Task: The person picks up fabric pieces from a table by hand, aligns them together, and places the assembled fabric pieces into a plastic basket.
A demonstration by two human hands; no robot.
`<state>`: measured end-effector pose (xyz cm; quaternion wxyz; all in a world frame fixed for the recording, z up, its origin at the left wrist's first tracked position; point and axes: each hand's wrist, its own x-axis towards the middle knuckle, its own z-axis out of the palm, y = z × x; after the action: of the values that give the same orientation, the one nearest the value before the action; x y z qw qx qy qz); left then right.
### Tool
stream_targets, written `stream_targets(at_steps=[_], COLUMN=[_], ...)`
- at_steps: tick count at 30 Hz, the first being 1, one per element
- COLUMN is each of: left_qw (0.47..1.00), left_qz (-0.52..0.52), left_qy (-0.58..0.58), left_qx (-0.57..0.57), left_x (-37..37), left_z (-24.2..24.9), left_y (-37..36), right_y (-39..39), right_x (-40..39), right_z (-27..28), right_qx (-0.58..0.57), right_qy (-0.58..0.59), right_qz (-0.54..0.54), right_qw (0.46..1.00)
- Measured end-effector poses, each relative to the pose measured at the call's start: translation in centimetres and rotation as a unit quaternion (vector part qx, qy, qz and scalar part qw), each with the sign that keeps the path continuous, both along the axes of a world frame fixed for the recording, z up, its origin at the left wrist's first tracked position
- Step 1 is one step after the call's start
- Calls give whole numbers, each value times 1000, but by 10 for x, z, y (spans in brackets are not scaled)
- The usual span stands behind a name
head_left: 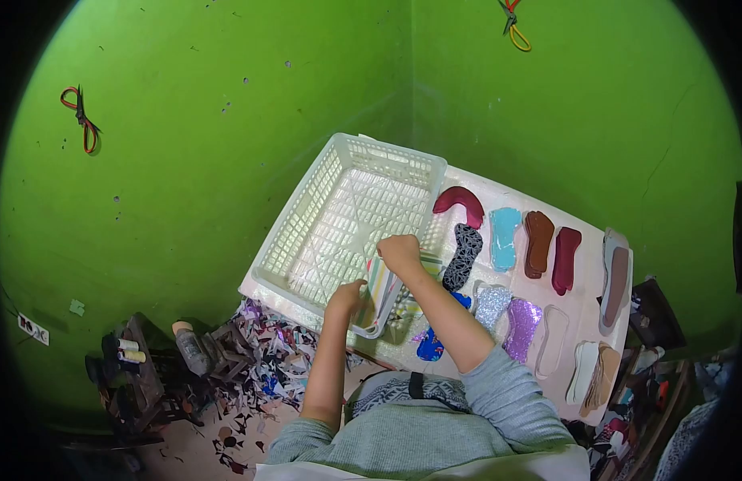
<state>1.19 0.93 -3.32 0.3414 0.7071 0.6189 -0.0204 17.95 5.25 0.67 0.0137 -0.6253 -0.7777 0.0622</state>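
Observation:
A striped piece of material (pixel 376 290), white with yellow, red and green bands, lies over the near right corner of the white plastic basket (pixel 272 255). My right hand (pixel 400 252) is closed in a fist at its upper edge. My left hand (pixel 347 297) is curled at its left edge, with the thumb towards it. My right forearm and the basket rim hide some of the piece. Closest on the right lie a black-and-grey patterned stack of cut pieces (pixel 464 255) and a blue patterned stack (pixel 430 346), partly behind my forearm.
More cut stacks lie on the white table: light blue (pixel 505 238), brown (pixel 538 244), dark red (pixel 566 260), purple glitter (pixel 521 329) and silver glitter (pixel 493 305). Scissors (pixel 80 118) hang on the green wall. Scraps (pixel 279 369) pile up on the floor at left.

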Motion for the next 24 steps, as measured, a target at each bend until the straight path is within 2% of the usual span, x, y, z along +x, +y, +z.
stream_targets(at_steps=[2,5,6,7,8,9,10,11,12,13,14,16,17,20,23,24], left_qw=[999,999,999,999,995,995,993,989,982,982,968,925,925,885,864,871], left_qz=[-44,-40,-41,-18,4,3,44,84,84,82,86,80,78,57,17,-8], left_qy=[-2,15,14,4,-6,-7,-6,-5,-43,-43,-92,-188,-189,-243,-279,-278], left_qx=[-25,-5,-5,45,95,95,108,120,166,166,217,321,321,393,419,405], left_x=[-3,-1,-2,-2,-3,-1,1,3,4,7,11,18,20,30,47,54], left_z=[-7,-1,-4,-7,-10,-5,-1,4,12,20,27,40,46,69,79,80], left_y=[2,1,1,1,1,2,4,6,5,4,2,-4,-11,-34,-67,-79], right_y=[0,-2,-3,-4,-6,-10,-14,-18,-21,-24,-30,-46,-54,-80,-114,-127], right_x=[1,2,3,3,4,5,6,7,8,9,12,25,29,45,68,72], right_z=[-2,-4,-2,0,2,4,5,7,6,5,4,0,-2,-20,-48,-51], right_qx=[-7,29,48,67,68,123,176,177,192,206,207,211,212,125,155,158], right_qy=[-6,16,69,121,121,191,260,259,344,426,426,523,522,679,632,632], right_qz=[5,7,1,-6,-6,-12,-19,-21,-34,-47,-49,-12,-13,-128,-162,-163], right_qw=[1000,999,996,990,990,974,949,949,918,880,879,826,826,712,742,741])
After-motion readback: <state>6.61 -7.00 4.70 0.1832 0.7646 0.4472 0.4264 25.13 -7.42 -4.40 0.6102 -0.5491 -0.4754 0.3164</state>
